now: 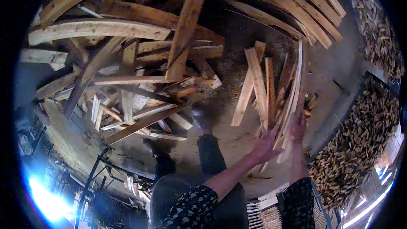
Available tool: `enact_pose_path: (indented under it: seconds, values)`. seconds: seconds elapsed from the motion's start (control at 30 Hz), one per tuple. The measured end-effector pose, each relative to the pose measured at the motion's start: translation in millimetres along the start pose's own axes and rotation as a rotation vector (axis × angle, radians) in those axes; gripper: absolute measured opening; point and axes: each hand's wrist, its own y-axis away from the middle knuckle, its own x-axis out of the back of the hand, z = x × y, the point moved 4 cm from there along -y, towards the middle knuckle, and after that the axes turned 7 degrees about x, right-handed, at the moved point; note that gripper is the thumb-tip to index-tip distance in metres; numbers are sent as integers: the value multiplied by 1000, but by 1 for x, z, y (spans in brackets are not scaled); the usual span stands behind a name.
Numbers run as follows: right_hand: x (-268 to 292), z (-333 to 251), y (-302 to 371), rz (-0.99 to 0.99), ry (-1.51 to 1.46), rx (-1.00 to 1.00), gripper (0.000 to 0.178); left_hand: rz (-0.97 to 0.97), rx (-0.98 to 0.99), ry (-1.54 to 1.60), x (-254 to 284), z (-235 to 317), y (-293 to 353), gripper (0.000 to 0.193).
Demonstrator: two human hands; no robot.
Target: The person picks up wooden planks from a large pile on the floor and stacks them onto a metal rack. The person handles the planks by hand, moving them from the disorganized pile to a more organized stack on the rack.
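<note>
Long, thin wooden strips [294, 95] lie in a loose bundle at centre right, their near ends between my hands. My left hand [266, 146] reaches in from the left side of the bundle, fingers stretched and thumb apart, close against the strips. On the other side, my right hand [298, 128] is at the strips' right edge with its fingers round them; motion softens the fingertips. Just left of the bundle, several short boards [257, 82] lean and cross one another.
A large heap of planks and offcuts [140, 85] fills the left and far side. Long boards [296, 10] lie at the far right. Stacked small wood pieces [352, 152] stand at right. My shoe [200, 116] is beside the heap. A dark metal frame [95, 169] stands at lower left.
</note>
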Motion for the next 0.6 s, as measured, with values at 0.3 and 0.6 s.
enact_pose_path:
  seconds: [0.3,0.6]
  values:
    - [-145,-42,10,-523,-284,45,32,1024,-22,-404,306,-54,-19,49]
    - [-359,-154,2,-635,-391,24,47,532,145,-89,317,-77,-45,31]
